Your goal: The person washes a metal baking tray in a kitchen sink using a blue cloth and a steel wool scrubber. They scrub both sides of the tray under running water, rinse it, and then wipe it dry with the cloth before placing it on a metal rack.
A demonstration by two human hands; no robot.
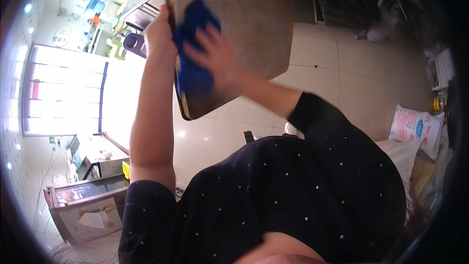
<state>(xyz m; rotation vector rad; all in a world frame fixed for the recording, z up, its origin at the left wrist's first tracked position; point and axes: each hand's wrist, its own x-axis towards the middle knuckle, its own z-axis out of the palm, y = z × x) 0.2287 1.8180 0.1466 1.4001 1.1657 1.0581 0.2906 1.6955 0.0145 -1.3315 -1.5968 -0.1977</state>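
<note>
A large brown rectangular panel, a board or tray (256, 25), is held up tilted in front of my body. My left hand (160, 36) grips its left edge, with the thumb at the rim and the other fingers out of sight. A crumpled dark blue cloth (196, 75) lies against the panel's broad face near that edge. My right hand (220, 58) is on the cloth, its fingers spread and blurred by motion. The cloth's lower part hangs near the panel's bottom corner.
Pale floor tiles (311, 49) lie below. White printed sacks (414, 126) stand at the right, and dark shelving (348, 3) is at the upper right. A purple stool (135, 44) stands beyond my left wrist. At the lower left is a glass-topped cabinet (91, 190).
</note>
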